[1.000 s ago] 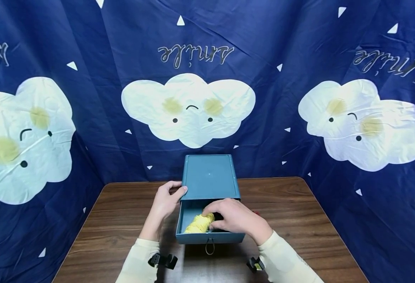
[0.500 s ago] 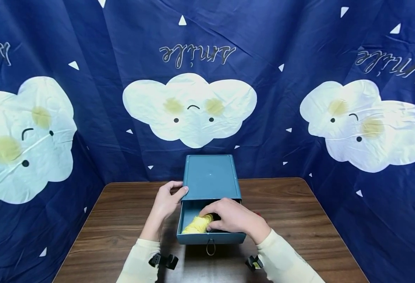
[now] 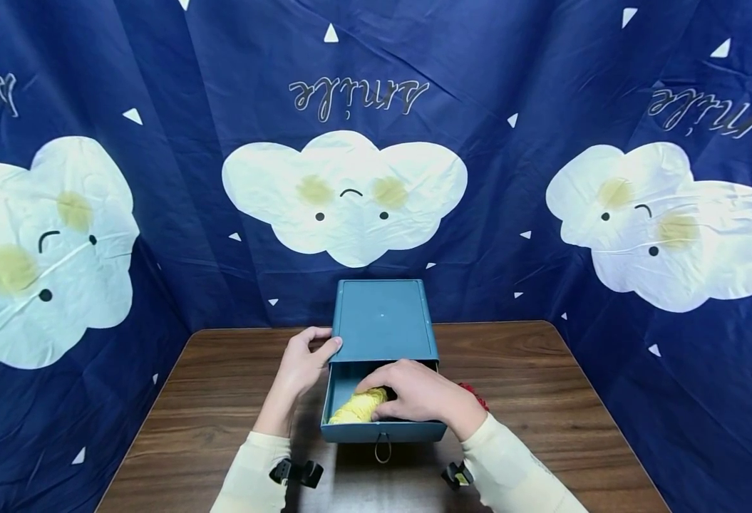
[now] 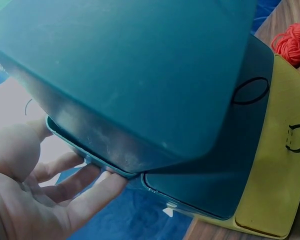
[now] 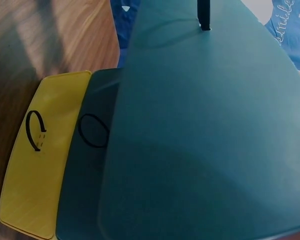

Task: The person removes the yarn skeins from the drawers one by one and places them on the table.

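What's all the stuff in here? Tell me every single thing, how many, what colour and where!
Drawer box: one, teal, middle of the table
Top drawer: one, teal, pulled open
Middle drawer: one, teal, below that
Bottom drawer: one, yellow, lowest
Loop handles: three, dark, one per drawer
Yellow yarn: one bundle, yellow, inside the top drawer
Red yarn: one bundle, red, on the table, right of the box
Table: one, brown, under the box
Curtain: pieces unclear, blue, behind and both sides
Clouds: three, white, on the curtain
"smile" words: three, dark, upside down above the clouds
Triangles: many, white, across the curtain
Wrist cameras: two, black, one per wrist
Sleeves: two, cream, on the arms
Left hand: one, touching the box's left side
Right hand: one, at the yellow yarn
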`<state>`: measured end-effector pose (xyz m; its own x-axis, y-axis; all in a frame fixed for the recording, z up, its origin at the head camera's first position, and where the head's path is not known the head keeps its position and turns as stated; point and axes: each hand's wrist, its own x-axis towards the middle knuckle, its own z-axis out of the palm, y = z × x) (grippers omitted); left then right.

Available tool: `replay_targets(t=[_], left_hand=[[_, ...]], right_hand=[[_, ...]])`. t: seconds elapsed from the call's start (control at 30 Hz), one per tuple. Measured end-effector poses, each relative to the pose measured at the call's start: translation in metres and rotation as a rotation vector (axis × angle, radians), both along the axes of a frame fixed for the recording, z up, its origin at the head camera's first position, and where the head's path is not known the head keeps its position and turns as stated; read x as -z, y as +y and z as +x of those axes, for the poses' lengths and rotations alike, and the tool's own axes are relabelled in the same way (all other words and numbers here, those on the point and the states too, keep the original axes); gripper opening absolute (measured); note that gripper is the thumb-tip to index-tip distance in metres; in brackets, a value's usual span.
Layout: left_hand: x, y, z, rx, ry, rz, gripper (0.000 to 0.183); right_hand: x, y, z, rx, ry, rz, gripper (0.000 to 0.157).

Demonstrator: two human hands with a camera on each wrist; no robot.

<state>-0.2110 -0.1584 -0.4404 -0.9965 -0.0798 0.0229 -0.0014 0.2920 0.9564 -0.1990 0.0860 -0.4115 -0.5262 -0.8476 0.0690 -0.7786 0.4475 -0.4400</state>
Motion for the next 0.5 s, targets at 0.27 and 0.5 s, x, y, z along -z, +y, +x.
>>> replay_targets(t=[0.27, 0.5], left_hand=[[-0.0020, 0.0009, 0.0005, -0.006, 0.008, -0.015, 0.041], [-0.0004, 0.0015, 0.0009, -0.004, -0.008, 0.017, 0.041]], right_hand=[[0.0009, -0.0011, -0.0004, 0.011, -0.005, 0.010, 0.035], [0.0006, -0.0006, 0.0012, 0.018, 0.011, 0.029, 0.035]])
